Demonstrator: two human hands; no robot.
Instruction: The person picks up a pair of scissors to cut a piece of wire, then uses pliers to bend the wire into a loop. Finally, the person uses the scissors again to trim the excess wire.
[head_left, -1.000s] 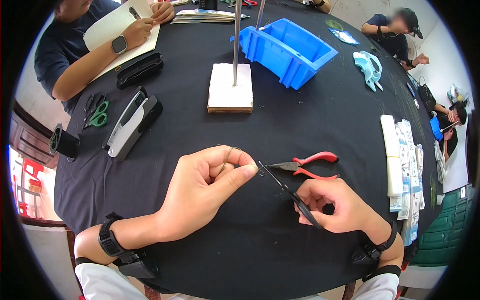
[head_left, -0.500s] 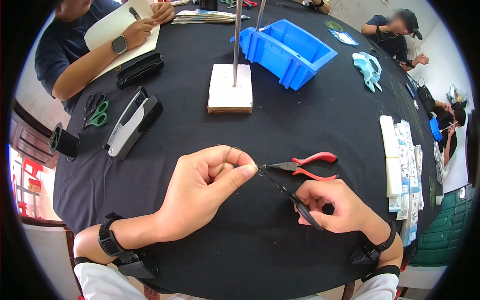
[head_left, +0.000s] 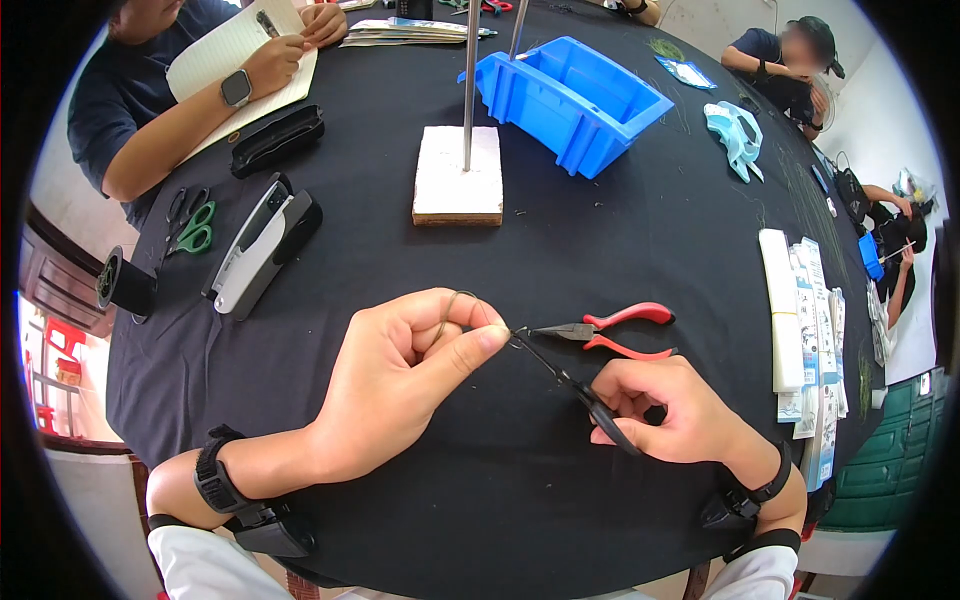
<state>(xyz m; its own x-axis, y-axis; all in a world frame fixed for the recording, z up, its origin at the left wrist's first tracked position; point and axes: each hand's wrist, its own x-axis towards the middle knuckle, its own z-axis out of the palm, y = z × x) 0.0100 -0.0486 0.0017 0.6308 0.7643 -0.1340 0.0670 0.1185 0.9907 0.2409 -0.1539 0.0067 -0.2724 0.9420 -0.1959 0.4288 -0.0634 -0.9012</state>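
My left hand is closed, with thumb and forefinger pinching a thin olive-brown line that loops up over the fingers. My right hand grips black scissors by the handles. Their slim blades point up and left, with the tip right at the left fingertips. Whether the tip touches the line is too small to tell. Just beyond the scissors, needle-nose pliers with red handles lie on the black cloth, jaws toward my left hand.
A stapler, green-handled scissors and a black spool lie left. Ahead stand a white block with a metal rod and a blue bin. White packets lie right. A person writes in a notebook at upper left.
Both hands, the line and the scissors hold nearly the same position. At upper right, another person's hand has risen toward the head.
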